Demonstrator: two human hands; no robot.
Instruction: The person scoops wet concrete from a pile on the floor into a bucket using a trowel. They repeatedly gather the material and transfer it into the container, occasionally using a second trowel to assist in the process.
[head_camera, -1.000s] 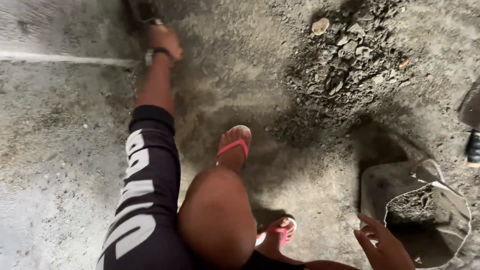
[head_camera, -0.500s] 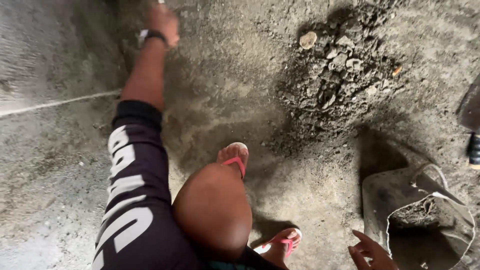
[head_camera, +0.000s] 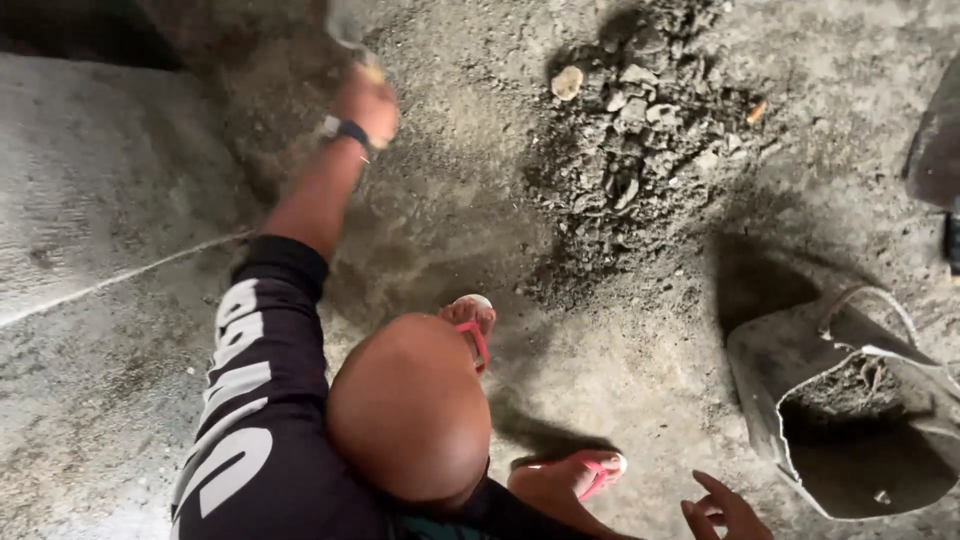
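The left hand (head_camera: 368, 100) is clenched on a blurred tool (head_camera: 345, 25) far out over the floor (head_camera: 120, 200). The right hand (head_camera: 725, 510) hangs released near 1 sack (head_camera: 790, 370) of dirt. 1 rubble pile (head_camera: 640, 140) lies beyond 2 pink sandals (head_camera: 478, 335), well apart from the tool.

Two hands are counted: the left hand (head_camera: 368, 100), reached out near the far edge of the dusty floor (head_camera: 120, 400), and the right hand (head_camera: 722, 510) at its near edge. Two pink sandals (head_camera: 474, 330) are seen, one wristwatch (head_camera: 345, 130), one grey sack (head_camera: 850, 400) and one pile of rubble (head_camera: 640, 130).
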